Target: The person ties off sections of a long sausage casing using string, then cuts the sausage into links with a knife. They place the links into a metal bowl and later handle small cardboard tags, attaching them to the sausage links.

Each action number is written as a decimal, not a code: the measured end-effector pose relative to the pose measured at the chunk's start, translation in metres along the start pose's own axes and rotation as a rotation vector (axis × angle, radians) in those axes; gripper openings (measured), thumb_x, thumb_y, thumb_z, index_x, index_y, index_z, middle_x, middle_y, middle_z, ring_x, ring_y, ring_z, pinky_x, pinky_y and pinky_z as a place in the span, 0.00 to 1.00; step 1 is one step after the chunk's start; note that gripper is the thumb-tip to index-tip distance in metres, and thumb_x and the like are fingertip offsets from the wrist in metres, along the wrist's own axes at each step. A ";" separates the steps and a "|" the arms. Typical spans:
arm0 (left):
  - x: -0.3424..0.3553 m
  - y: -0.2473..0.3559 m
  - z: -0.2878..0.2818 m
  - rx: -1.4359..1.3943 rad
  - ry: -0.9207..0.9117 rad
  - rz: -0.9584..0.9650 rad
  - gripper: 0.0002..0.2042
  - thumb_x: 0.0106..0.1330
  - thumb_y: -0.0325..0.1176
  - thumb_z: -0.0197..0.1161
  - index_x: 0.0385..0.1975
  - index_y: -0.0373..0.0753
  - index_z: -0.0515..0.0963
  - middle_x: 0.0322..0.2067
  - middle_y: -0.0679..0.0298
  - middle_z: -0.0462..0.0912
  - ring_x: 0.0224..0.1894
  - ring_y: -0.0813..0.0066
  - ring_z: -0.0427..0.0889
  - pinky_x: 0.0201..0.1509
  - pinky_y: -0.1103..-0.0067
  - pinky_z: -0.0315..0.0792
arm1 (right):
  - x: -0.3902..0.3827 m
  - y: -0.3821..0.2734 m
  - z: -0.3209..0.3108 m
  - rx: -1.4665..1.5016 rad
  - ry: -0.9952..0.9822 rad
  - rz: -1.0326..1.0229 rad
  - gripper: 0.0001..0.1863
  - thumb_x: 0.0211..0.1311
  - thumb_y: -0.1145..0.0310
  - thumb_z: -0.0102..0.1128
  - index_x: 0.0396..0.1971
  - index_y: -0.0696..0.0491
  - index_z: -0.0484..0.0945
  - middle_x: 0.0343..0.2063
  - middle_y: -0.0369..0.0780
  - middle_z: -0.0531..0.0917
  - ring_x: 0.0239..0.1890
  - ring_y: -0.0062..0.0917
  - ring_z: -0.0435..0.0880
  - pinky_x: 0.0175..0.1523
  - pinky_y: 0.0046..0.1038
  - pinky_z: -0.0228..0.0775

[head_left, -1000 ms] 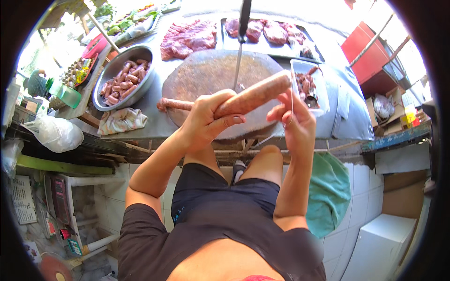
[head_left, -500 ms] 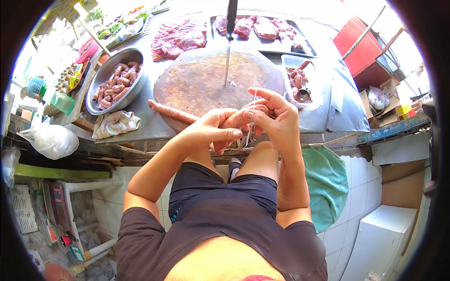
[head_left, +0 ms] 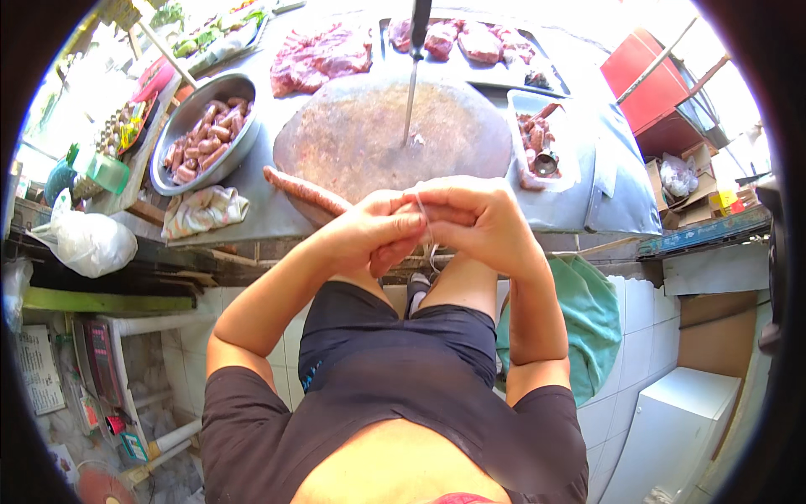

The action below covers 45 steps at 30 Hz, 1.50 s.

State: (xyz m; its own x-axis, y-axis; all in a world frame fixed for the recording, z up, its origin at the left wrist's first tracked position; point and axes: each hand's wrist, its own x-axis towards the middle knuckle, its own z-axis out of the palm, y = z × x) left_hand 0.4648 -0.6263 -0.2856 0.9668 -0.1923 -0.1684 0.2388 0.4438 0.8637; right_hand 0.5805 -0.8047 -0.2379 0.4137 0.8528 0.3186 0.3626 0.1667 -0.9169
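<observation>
A long pale sausage (head_left: 306, 191) lies over the near rim of the round chopping block (head_left: 353, 126), one end running into my hands. My left hand (head_left: 369, 235) is closed round that sausage. My right hand (head_left: 470, 223) curls over it, fingertips touching the left hand, closed on a thin white string (head_left: 424, 210) looped there, which dangles below. The sausage's held end is mostly hidden by my fingers. A knife (head_left: 418, 38) stands upright, its point in the block beyond my hands.
A steel bowl of sausages (head_left: 164, 126) and a rag (head_left: 204, 212) sit left. Raw meat (head_left: 319, 59) and a meat tray (head_left: 558, 84) lie at the back. A plastic tub (head_left: 573, 126) with meat and a metal piece sits right. A green cloth (head_left: 579, 319) is below the table.
The sausage that was raised over the block has been lowered between my hands. My right hand has come leftward and over it with the string, and the fingers of both hands have drawn together.
</observation>
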 end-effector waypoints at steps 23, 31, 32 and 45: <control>0.005 0.029 0.014 0.182 -0.066 -0.085 0.18 0.76 0.47 0.56 0.32 0.38 0.76 0.21 0.73 0.71 0.19 0.89 0.66 0.18 0.89 0.58 | -0.024 0.007 -0.003 0.278 0.170 0.153 0.21 0.56 0.86 0.65 0.52 0.66 0.78 0.46 0.44 0.86 0.40 0.22 0.88 0.35 0.17 0.79; 0.006 0.021 0.017 0.237 -0.006 0.019 0.17 0.77 0.46 0.55 0.32 0.39 0.76 0.20 0.75 0.69 0.18 0.91 0.63 0.17 0.88 0.55 | -0.022 0.007 -0.004 0.317 0.168 0.171 0.22 0.55 0.88 0.65 0.52 0.66 0.78 0.47 0.45 0.86 0.40 0.21 0.88 0.36 0.17 0.79; 0.006 0.021 0.017 0.266 0.009 0.027 0.17 0.77 0.46 0.55 0.32 0.39 0.76 0.20 0.75 0.69 0.18 0.90 0.63 0.18 0.88 0.56 | -0.021 0.007 -0.003 0.330 0.173 0.167 0.22 0.55 0.89 0.65 0.52 0.66 0.78 0.47 0.45 0.86 0.40 0.21 0.88 0.36 0.16 0.79; 0.002 0.047 0.021 0.403 -0.047 -0.032 0.20 0.77 0.47 0.52 0.24 0.41 0.71 0.18 0.73 0.69 0.16 0.88 0.64 0.16 0.86 0.56 | -0.025 0.000 0.003 -0.292 0.252 -0.265 0.24 0.45 0.79 0.74 0.47 0.62 0.82 0.47 0.48 0.86 0.48 0.36 0.87 0.57 0.31 0.77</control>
State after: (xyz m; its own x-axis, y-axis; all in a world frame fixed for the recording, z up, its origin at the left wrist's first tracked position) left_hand 0.4760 -0.6238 -0.2356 0.9519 -0.2442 -0.1850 0.2053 0.0605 0.9768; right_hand 0.5676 -0.8248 -0.2470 0.4519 0.6469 0.6142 0.6881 0.1853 -0.7015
